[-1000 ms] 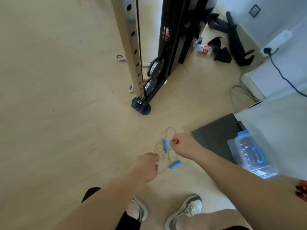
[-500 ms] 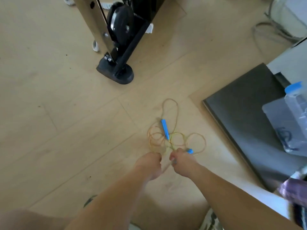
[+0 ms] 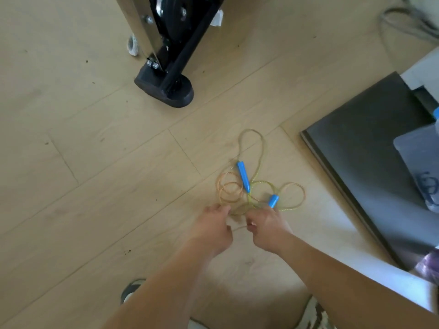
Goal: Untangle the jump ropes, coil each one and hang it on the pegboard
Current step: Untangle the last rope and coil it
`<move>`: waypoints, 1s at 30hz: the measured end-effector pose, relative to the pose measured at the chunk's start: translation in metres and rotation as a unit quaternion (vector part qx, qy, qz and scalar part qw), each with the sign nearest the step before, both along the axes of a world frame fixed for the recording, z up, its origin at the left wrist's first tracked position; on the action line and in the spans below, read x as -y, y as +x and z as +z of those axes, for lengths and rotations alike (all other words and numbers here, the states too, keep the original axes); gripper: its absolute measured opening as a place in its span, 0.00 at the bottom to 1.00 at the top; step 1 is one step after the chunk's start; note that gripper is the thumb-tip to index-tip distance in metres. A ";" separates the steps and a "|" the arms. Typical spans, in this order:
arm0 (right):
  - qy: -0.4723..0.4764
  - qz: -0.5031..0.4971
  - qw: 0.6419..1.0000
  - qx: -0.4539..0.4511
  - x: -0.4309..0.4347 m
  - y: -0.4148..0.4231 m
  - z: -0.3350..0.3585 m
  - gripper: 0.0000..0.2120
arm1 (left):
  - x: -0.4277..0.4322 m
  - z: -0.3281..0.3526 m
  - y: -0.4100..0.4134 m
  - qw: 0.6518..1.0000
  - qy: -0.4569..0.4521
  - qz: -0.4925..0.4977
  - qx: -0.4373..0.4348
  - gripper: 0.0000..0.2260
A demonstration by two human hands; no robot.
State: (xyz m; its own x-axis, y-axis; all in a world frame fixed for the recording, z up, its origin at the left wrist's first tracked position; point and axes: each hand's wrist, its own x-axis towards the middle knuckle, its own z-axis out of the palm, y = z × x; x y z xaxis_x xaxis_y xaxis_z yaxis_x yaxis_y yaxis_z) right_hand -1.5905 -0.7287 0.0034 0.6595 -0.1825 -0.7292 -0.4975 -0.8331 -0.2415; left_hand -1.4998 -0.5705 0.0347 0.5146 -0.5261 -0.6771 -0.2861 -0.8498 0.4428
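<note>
A tangle of thin jump ropes [image 3: 259,186] lies on the wooden floor in loose loops, orange at the left and yellow at the right. Two blue handles show: one handle [image 3: 243,176] lies in the middle, and a second handle [image 3: 273,201] sticks out just above my right hand [image 3: 267,227]. My left hand [image 3: 212,230] has its fingers curled on the rope at the tangle's near edge. My right hand pinches the rope beside it. A short strand runs between the two hands. The pegboard is out of view.
The black foot of a gym machine [image 3: 166,87] stands on the floor at the upper middle. A dark mat [image 3: 365,148] lies at the right with a clear plastic box [image 3: 420,162] on it. Cables [image 3: 403,22] lie at the top right. My shoes show at the bottom edge.
The view has dropped closer to the floor. Both hands came down onto the near edge of the tangle and closed on the rope; the right hand let go of the upper handle.
</note>
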 end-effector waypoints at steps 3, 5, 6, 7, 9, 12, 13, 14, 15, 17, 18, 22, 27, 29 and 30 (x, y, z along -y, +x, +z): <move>0.180 -0.164 0.970 -0.006 0.002 0.022 0.023 0.11 | 0.001 0.000 0.000 0.997 -0.042 0.047 -0.047 0.27; 0.233 -0.207 0.950 0.012 0.003 0.033 0.043 0.11 | 0.004 0.001 0.002 0.995 -0.032 0.053 -0.075 0.17; 0.238 -0.216 0.947 0.020 0.004 0.037 0.054 0.11 | 0.005 0.004 0.003 0.995 -0.030 0.049 -0.080 0.12; 0.231 -0.219 0.948 0.031 0.007 0.040 0.063 0.10 | 0.005 0.009 0.004 0.994 -0.038 0.055 -0.082 0.08; 0.190 -0.235 0.951 0.062 0.015 0.045 0.085 0.09 | 0.007 0.023 0.007 0.989 -0.077 0.102 -0.078 0.04; 0.166 -0.251 0.950 0.082 0.031 0.051 0.134 0.06 | 0.011 0.063 0.011 0.975 -0.145 0.159 -0.052 0.06; 0.158 -0.235 0.956 0.081 0.037 0.051 0.153 0.07 | 0.012 0.080 0.014 0.972 -0.165 0.163 -0.041 0.07; 0.149 -0.213 0.962 0.084 0.043 0.052 0.174 0.09 | 0.015 0.099 0.019 0.969 -0.184 0.162 -0.026 0.08; 0.144 -0.192 0.966 0.092 0.049 0.055 0.193 0.11 | 0.018 0.119 0.026 0.966 -0.203 0.158 -0.012 0.07; 0.140 -0.178 0.967 0.120 0.055 0.058 0.230 0.13 | 0.025 0.163 0.042 0.961 -0.237 0.145 -0.002 0.06; 0.141 -0.186 0.962 0.140 0.056 0.059 0.245 0.13 | 0.027 0.187 0.049 0.959 -0.249 0.132 0.006 0.05; 0.240 -0.262 0.903 0.240 0.048 0.058 0.306 0.14 | 0.035 0.284 0.068 0.934 -0.321 0.137 0.074 0.05; 0.369 -0.334 0.817 0.291 0.028 0.048 0.373 0.14 | 0.028 0.319 0.043 0.890 -0.386 0.183 0.157 0.06; 0.338 -0.346 0.830 0.278 0.021 0.040 0.383 0.14 | 0.022 0.314 0.032 0.879 -0.411 0.209 0.120 0.06; 0.323 -0.343 0.845 0.252 0.018 0.035 0.385 0.13 | 0.019 0.312 0.027 0.877 -0.419 0.208 0.110 0.06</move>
State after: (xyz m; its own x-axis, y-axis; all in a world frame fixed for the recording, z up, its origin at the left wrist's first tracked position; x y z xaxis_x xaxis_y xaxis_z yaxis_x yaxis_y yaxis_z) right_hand -1.5556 -0.7462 0.3888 0.8166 -0.3194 -0.4807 -0.5081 -0.0027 -0.8613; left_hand -1.4724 -0.5895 0.3467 0.8499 -0.5269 -0.0030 -0.1855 -0.3044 0.9343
